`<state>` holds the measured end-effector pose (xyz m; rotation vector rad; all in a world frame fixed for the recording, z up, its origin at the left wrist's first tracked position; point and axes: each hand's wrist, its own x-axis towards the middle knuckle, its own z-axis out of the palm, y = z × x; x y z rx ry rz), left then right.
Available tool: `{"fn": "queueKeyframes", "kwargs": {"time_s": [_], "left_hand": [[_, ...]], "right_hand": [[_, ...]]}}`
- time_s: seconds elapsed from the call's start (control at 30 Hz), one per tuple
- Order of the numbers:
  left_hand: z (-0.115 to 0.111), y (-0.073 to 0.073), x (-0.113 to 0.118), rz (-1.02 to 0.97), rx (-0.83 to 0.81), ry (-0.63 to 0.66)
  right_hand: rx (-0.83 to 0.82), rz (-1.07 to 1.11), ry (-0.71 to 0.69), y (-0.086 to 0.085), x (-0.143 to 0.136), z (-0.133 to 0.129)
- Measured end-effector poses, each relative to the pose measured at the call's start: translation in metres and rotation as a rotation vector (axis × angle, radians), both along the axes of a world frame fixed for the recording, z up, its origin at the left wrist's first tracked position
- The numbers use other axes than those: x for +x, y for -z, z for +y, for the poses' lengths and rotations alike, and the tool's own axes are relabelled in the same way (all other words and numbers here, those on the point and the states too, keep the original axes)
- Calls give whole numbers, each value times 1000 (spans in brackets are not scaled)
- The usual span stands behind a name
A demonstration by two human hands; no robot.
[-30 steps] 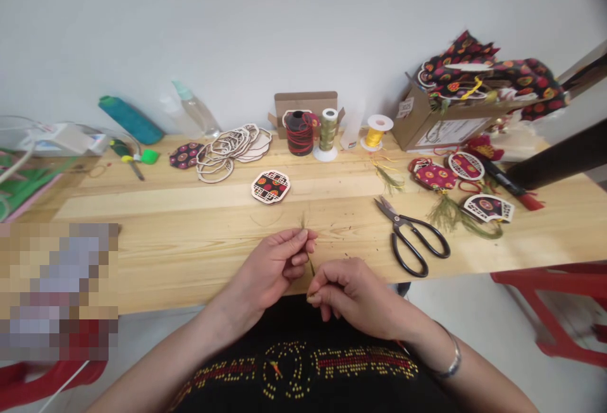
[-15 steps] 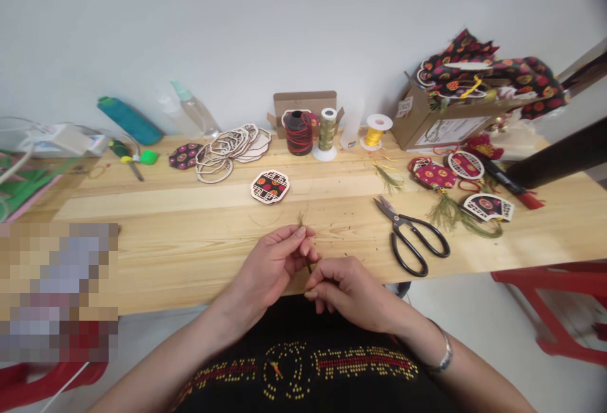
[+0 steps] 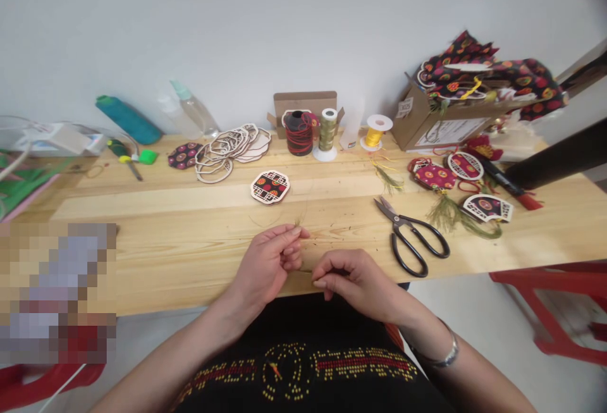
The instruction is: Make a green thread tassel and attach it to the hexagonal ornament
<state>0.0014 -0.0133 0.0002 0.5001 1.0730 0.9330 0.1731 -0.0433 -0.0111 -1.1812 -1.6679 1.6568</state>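
Observation:
Near the table's front edge, my left hand (image 3: 274,256) pinches a small bundle of olive-green thread (image 3: 298,222), whose frayed tip sticks up past the fingertips. To its right, my right hand (image 3: 348,277) is closed, thumb against forefinger, and a thin dark strand (image 3: 306,271) runs from it toward my left hand. The two hands are apart. Beyond them lies an octagonal patterned ornament (image 3: 270,186) with a pale cut-out frame. Black-handled scissors (image 3: 411,231) lie partly open to the right of my right hand.
Thread spools, red-and-black (image 3: 298,133), olive (image 3: 327,129) and yellow (image 3: 374,137), stand by the wall. Pale wooden frames (image 3: 227,150) are piled left of them. At right are a cardboard box (image 3: 410,119) with patterned fabric, finished ornaments (image 3: 434,174) and a black post (image 3: 559,150).
My right hand has moved slightly right, and my left hand slightly left, widening the gap between them. Less of the green thread now shows above my left fingertips.

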Motion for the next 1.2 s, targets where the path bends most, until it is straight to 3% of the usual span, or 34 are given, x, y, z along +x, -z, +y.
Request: {"fn": "queueKeyframes", "kwargs": {"time_s": [0.1, 0.2, 0.37, 0.47, 0.63, 0.93, 1.1, 1.2], "left_hand": [[0, 0, -2, 20, 4, -5], [0, 0, -4, 31, 8, -6], [0, 3, -7, 41, -3, 5], [1, 5, -7, 52, -14, 28], [1, 4, -4, 84, -22, 53], [1, 5, -5, 80, -19, 78], [1, 5, -5, 77, -6, 77], [1, 4, -4, 81, -11, 75]], "right_hand": [[63, -59, 11, -1, 6, 3], [293, -268, 108, -6, 21, 6], [707, -1061, 403, -12, 63, 4], [778, -1316, 376, -8, 86, -3], [726, -1342, 305, 1, 103, -10], [714, -1413, 268, 1, 102, -7], [653, -1358, 332, -3, 96, -7], [640, -1193, 420, -9, 88, -6]]}}
